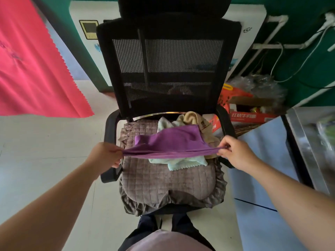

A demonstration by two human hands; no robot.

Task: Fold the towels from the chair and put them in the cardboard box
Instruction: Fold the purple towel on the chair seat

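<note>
Your forearms (59, 192) are bare, no sleeves showing. You wear a pale mauve top (168, 240) and dark navy trousers (181, 226).

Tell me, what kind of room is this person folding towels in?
Probably a back room or utility corner of a home or small shop. An office chair stands on a pale tiled floor, with a white appliance behind it, exposed pipes on the green wall, and opened cartons.

Towels (183, 160) on chair (168, 180), box (252, 113) right behind.
</note>
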